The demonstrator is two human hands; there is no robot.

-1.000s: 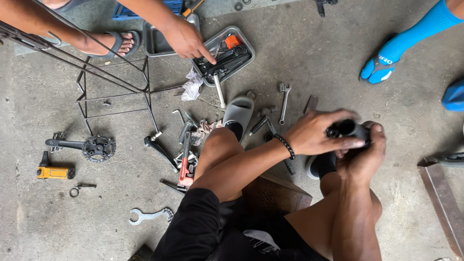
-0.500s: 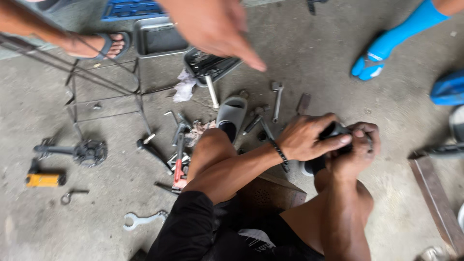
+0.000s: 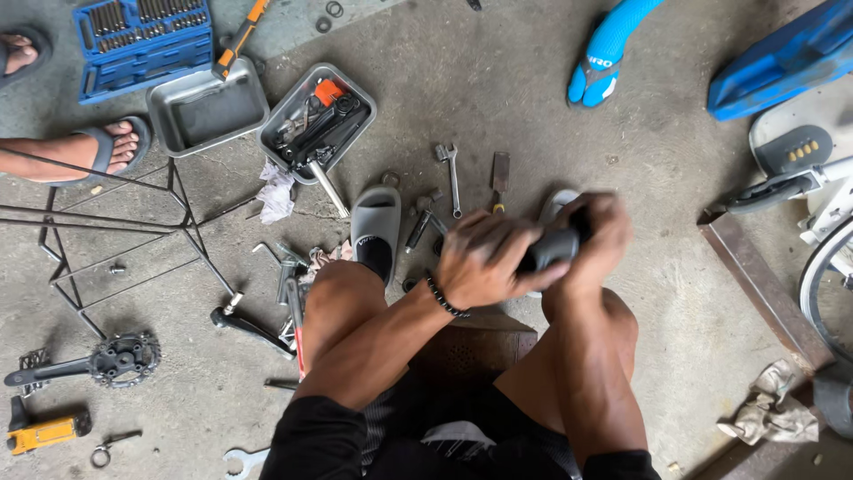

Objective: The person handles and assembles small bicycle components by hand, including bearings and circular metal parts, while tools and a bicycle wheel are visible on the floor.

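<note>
Both my hands meet above my knees around a dark grey, rounded part (image 3: pixel 553 249). My left hand (image 3: pixel 484 260), with a bead bracelet at the wrist, wraps its near end. My right hand (image 3: pixel 601 238) closes over the far end and hides most of it. I sit low, with my feet in grey slippers (image 3: pixel 375 224) on the concrete floor. Small wrenches (image 3: pixel 451 171) and a flat chisel (image 3: pixel 500 173) lie just beyond my hands.
Two metal trays (image 3: pixel 206 108) stand at the upper left; the right one (image 3: pixel 277 135) holds black tools. Beside them are a blue socket set (image 3: pixel 142 43) and another person's sandalled foot (image 3: pixel 98 149). A wire frame (image 3: pixel 133 231), a crankset (image 3: pixel 107 360), a rag (image 3: pixel 771 413) and a bicycle wheel (image 3: pixel 822 289) surround me.
The other person's hand that reached over the trays has withdrawn out of view. My hands keep hold of the dark part, slightly lower and nearer my knees.
</note>
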